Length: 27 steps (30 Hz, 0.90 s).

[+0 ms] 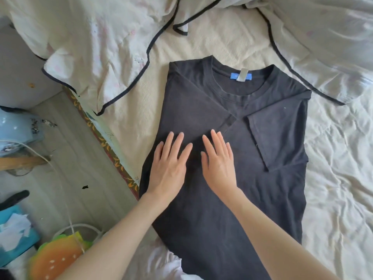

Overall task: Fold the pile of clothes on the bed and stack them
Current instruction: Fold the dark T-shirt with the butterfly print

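A black T-shirt (232,199) lies flat on the bed, its collar with a blue label at the far end. Both sides and sleeves are folded in over the middle. My left hand (169,164) presses flat on the shirt's left part, fingers straight and spread. Beside it, my right hand (219,160) lies flat on the shirt's middle, fingers straight. Neither hand grips any cloth.
A cream quilt with black piping (105,47) is bunched at the far left and far right of the bed (339,178). The bed's left edge runs diagonally beside the floor (66,158), where a blue fan, a tissue box and a burger-shaped cushion (58,257) sit.
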Each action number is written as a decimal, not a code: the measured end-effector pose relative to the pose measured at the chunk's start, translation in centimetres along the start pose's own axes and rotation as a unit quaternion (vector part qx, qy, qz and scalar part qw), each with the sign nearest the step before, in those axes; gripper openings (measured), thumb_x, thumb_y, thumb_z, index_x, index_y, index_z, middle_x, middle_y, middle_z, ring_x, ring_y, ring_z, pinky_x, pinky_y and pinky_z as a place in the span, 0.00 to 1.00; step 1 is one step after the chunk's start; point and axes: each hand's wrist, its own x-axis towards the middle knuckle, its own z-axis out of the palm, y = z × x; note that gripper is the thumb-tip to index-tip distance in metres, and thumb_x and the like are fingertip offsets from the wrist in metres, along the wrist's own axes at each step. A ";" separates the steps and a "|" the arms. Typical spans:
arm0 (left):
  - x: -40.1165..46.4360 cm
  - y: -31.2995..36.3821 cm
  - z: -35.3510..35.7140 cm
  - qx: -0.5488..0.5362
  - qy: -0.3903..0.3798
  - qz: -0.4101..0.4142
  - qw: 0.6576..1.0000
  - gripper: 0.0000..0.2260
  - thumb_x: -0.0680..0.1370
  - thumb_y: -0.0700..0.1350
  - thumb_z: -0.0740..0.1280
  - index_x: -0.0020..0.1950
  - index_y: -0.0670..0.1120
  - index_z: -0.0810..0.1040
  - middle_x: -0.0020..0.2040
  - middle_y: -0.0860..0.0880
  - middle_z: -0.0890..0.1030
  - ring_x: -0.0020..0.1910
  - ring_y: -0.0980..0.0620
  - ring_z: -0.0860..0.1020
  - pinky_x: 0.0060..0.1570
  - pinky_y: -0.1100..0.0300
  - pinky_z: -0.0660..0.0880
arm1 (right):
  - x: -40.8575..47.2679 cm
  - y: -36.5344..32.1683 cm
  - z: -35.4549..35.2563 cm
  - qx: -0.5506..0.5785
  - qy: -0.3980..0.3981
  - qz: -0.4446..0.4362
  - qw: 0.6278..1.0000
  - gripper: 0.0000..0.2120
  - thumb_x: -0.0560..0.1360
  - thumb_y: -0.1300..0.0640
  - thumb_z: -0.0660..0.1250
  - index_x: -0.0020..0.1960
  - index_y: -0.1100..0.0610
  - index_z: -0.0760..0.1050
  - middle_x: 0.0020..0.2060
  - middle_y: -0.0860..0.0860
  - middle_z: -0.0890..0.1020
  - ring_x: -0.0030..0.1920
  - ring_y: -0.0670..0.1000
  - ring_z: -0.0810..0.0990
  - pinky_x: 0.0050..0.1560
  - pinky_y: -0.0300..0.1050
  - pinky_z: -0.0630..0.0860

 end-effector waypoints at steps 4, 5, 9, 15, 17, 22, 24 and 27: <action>-1.0 -1.1 1.7 0.061 -0.066 0.045 0.995 0.27 0.75 0.43 0.69 0.73 0.44 0.67 0.73 0.38 0.64 0.72 0.36 0.62 0.68 0.38 0.61 | -2.6 0.5 1.4 -0.046 -0.047 -0.031 0.997 0.21 0.76 0.64 0.65 0.69 0.61 0.70 0.71 0.61 0.67 0.72 0.61 0.64 0.69 0.62 0.61; -1.8 -1.2 2.1 0.068 -0.070 0.051 0.994 0.28 0.75 0.45 0.70 0.73 0.45 0.67 0.73 0.39 0.65 0.72 0.37 0.62 0.68 0.38 0.60 | -3.2 0.8 1.5 -0.048 -0.059 -0.040 0.996 0.22 0.76 0.63 0.65 0.70 0.61 0.69 0.71 0.60 0.67 0.72 0.61 0.64 0.70 0.61 0.61; -5.9 -0.7 2.9 0.059 -0.079 0.046 0.994 0.28 0.72 0.46 0.72 0.71 0.47 0.70 0.73 0.41 0.67 0.71 0.38 0.65 0.66 0.36 0.62 | -6.0 1.9 1.4 -0.047 -0.115 -0.080 0.989 0.23 0.79 0.60 0.62 0.73 0.59 0.64 0.74 0.58 0.62 0.74 0.59 0.59 0.74 0.55 0.55; -9.9 -1.7 2.8 -0.103 -0.007 -0.060 0.993 0.23 0.76 0.37 0.67 0.71 0.42 0.70 0.72 0.38 0.65 0.72 0.37 0.64 0.67 0.39 0.64 | -12.3 4.4 0.9 -0.044 -0.135 -0.012 0.990 0.23 0.81 0.57 0.58 0.75 0.57 0.60 0.76 0.55 0.57 0.76 0.56 0.54 0.74 0.51 0.49; -9.2 -3.1 2.3 -0.238 0.048 -0.195 0.950 0.22 0.78 0.38 0.63 0.72 0.40 0.65 0.71 0.38 0.65 0.70 0.40 0.65 0.67 0.48 0.65 | -14.4 5.8 0.7 -0.041 -0.122 0.007 0.992 0.23 0.80 0.57 0.59 0.74 0.57 0.62 0.75 0.55 0.58 0.76 0.56 0.55 0.74 0.52 0.50; -7.7 -4.7 3.9 -0.341 -0.031 -0.318 0.884 0.23 0.80 0.45 0.62 0.72 0.40 0.61 0.69 0.42 0.68 0.67 0.43 0.68 0.67 0.48 0.67 | -19.0 10.5 0.2 -0.041 -0.081 0.072 0.993 0.22 0.80 0.57 0.60 0.73 0.58 0.64 0.74 0.55 0.61 0.76 0.55 0.57 0.74 0.53 0.52; -9.0 -4.1 4.9 -0.329 -0.028 -0.322 0.887 0.20 0.80 0.46 0.62 0.69 0.40 0.64 0.65 0.44 0.71 0.62 0.45 0.71 0.62 0.50 0.69 | -20.7 12.0 0.1 -0.038 -0.056 0.087 0.994 0.21 0.79 0.58 0.62 0.71 0.59 0.68 0.73 0.57 0.65 0.74 0.57 0.61 0.73 0.54 0.56; -12.0 -3.5 6.6 -0.370 -0.009 -0.372 0.851 0.14 0.80 0.48 0.62 0.62 0.42 0.68 0.55 0.48 0.73 0.52 0.50 0.71 0.51 0.56 0.68 | -23.0 13.7 0.2 -0.034 -0.006 0.096 0.995 0.18 0.76 0.62 0.66 0.66 0.63 0.73 0.68 0.60 0.71 0.70 0.60 0.68 0.69 0.60 0.64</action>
